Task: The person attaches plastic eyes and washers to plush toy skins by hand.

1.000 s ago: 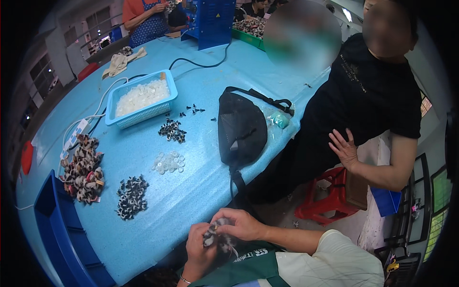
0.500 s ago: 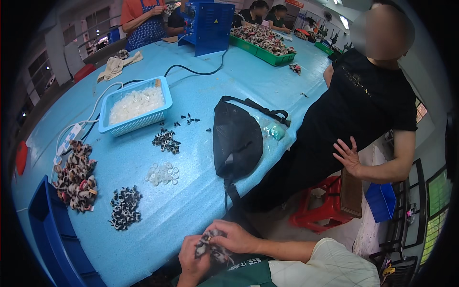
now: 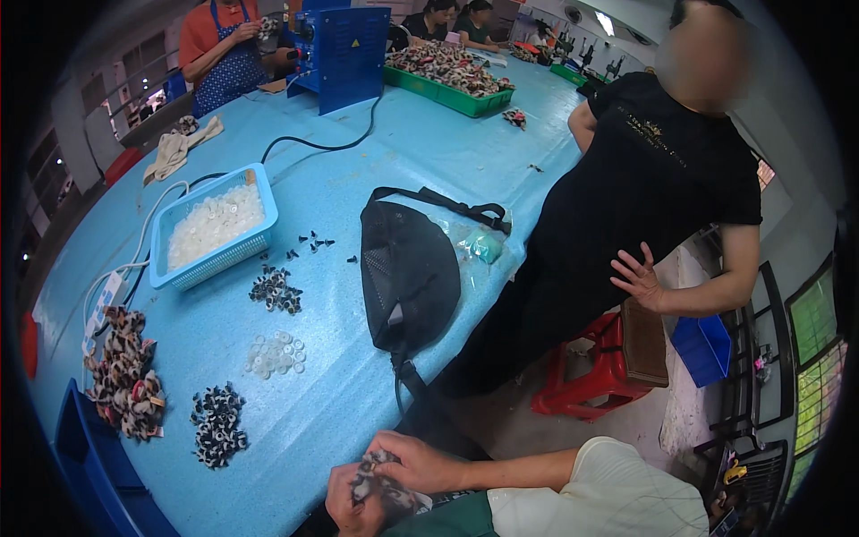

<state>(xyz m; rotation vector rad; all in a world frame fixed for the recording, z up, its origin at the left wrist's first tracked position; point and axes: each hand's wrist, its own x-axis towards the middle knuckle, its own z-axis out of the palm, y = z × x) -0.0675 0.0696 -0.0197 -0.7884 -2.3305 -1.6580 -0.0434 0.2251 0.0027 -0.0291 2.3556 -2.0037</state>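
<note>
Left hand (image 3: 347, 503) and right hand (image 3: 416, 461), two: fingers bent closed around the furry piece.
Furry piece (image 3: 383, 489), one: mottled dark and pale, between the hands at the near edge of the bench (image 3: 313, 430), partly covered by fingers.
Blue tray (image 3: 89, 456), one: near left, walling off that side.
Black-and-white parts (image 3: 217, 428), one cluster, too crowded to count.
Clear discs (image 3: 276, 354), one patch, overlapping; a strip of bench top runs between them and the bag.
Furry heap (image 3: 125, 380), one, beside the tray; pieces uncountable.
Black bag (image 3: 412, 277), one: along the right edge, strap trailing toward the hands.
Red stool (image 3: 577, 380), one: on the floor, right.
Standing person (image 3: 617, 197), one: in black, against the right edge, occupying that side.
Dark pegs (image 3: 275, 291), one cluster, several strays beyond.
Light-blue basket (image 3: 224, 253), one: full of pale discs.
Blue machine (image 3: 344, 58), one; green crate (image 3: 483, 106), one, heaped with furry pieces: far end.
</note>
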